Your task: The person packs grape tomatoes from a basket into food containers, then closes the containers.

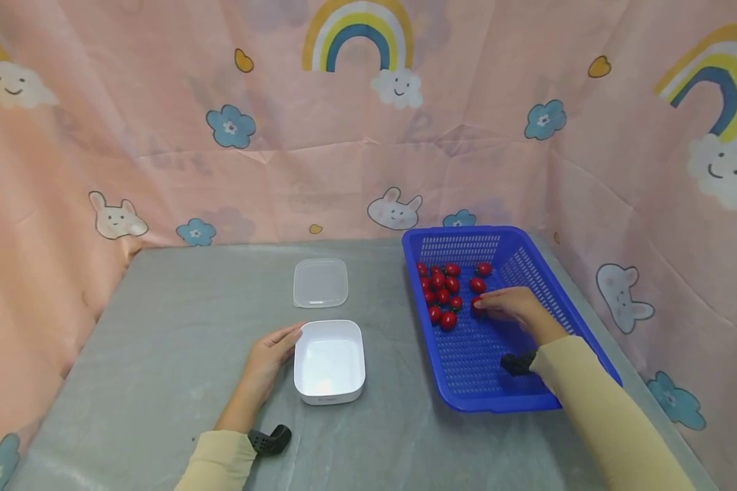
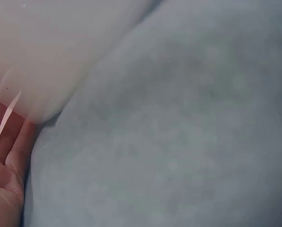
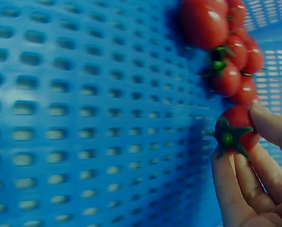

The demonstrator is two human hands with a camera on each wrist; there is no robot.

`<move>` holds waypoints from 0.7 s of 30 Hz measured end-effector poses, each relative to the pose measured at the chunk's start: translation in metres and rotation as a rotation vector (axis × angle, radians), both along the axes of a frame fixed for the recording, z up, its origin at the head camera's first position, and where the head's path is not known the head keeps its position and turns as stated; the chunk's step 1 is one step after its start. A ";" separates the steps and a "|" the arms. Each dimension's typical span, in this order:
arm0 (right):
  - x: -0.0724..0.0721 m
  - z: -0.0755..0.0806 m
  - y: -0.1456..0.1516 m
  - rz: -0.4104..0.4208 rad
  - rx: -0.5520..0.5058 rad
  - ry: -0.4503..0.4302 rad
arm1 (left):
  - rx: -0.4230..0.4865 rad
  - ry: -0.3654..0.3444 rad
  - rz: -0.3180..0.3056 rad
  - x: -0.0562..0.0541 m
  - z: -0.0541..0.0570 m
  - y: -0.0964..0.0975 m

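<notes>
In the head view, my left hand (image 1: 274, 351) touches the upper left corner of a white square box (image 1: 329, 361), which stands upright with its open top facing up. The left wrist view shows the fingers (image 2: 19, 146) against the box's pale wall (image 2: 51, 52); part of the hand is out of that frame. My right hand (image 1: 516, 308) reaches into a blue perforated basket (image 1: 467, 389). Between thumb and fingers it pinches a red cherry tomato (image 3: 235, 130) with a green stem star. Several more cherry tomatoes (image 1: 442, 296) lie in the basket's left part, close by.
A translucent square lid (image 1: 321, 283) lies flat on the grey-covered table (image 1: 178, 341) behind the white box. The basket's high rim (image 1: 432, 361) surrounds the right hand. Pink patterned curtain (image 1: 270, 184) hangs behind and at both sides.
</notes>
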State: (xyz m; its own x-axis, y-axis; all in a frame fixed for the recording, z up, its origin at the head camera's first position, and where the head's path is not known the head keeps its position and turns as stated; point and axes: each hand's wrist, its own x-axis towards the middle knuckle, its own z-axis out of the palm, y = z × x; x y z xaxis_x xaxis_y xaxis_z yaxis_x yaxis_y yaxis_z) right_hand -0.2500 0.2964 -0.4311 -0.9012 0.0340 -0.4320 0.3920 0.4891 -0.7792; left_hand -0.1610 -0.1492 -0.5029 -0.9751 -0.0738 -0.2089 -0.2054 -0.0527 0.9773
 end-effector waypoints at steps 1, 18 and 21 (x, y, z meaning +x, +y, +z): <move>0.000 0.002 0.000 0.003 -0.005 0.005 | 0.001 0.000 0.002 0.000 0.000 0.000; 0.004 0.042 -0.029 0.027 -0.169 0.114 | -0.004 0.004 -0.004 0.001 -0.001 -0.001; 0.009 0.049 -0.038 0.036 -0.197 0.139 | -0.014 0.003 -0.007 0.001 -0.001 0.000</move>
